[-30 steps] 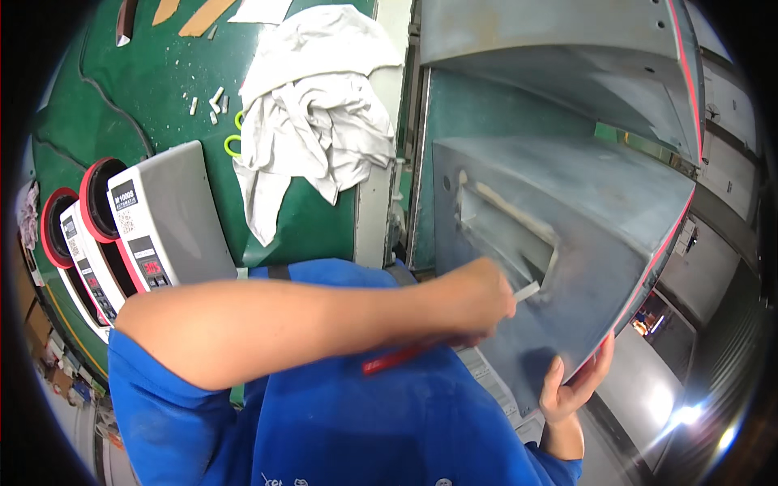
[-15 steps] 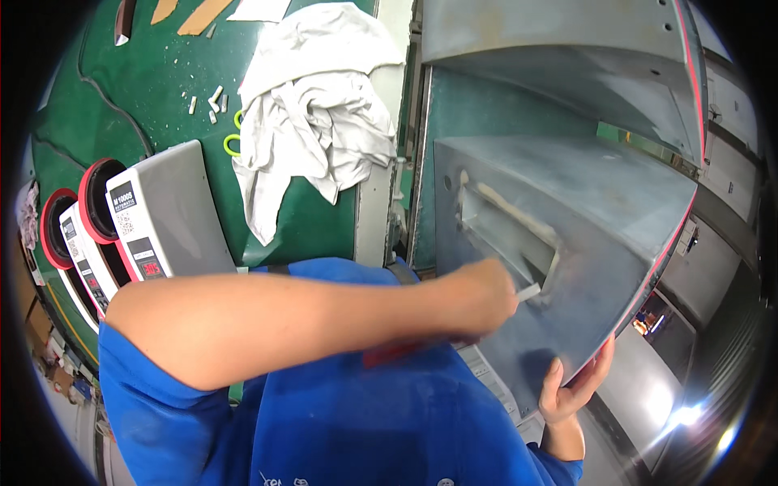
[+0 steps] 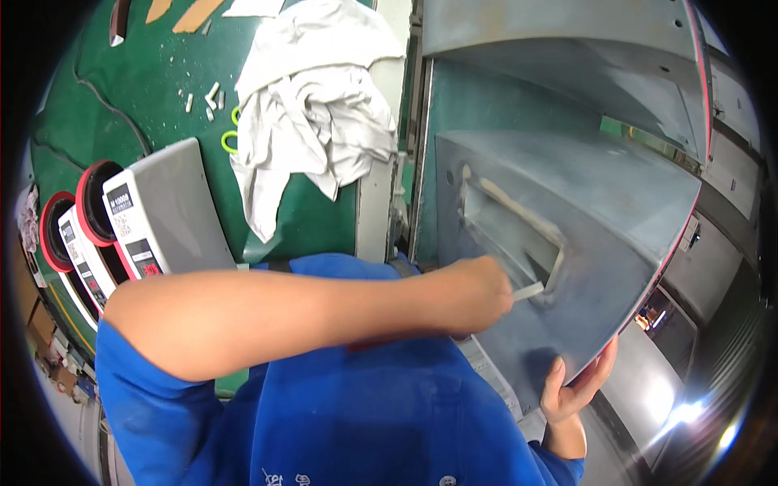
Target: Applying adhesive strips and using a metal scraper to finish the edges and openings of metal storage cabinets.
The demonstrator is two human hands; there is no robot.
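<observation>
A grey metal box [image 3: 587, 304] stands at the right, with a recessed rectangular slot [image 3: 510, 227] in its face. Pale, rough filler lines the slot's rim. Reaching across my body, my left hand [image 3: 474, 296] is closed around a pale flat strip [image 3: 529, 292], whose free end lies at the slot's near corner. How far the strip runs inside the fist is hidden. Something red [image 3: 369, 346] shows partly below my left forearm. My right hand [image 3: 574, 397] grips the box's lower right edge, thumb on the face and fingers curled round the rim.
Another grey metal piece [image 3: 559, 32] sits beyond the box. On the green table lie a white cloth [image 3: 320, 105], green-handled scissors [image 3: 230, 142], small white bits [image 3: 212, 97] and a cable [image 3: 113, 105]. White and grey machines with round black-and-red discs [image 3: 99, 202] stand at the left.
My left fist has drawn back slightly to the left relative to the box, still holding the strip. My right hand keeps its hold on the edge. The whole view has shifted a little.
</observation>
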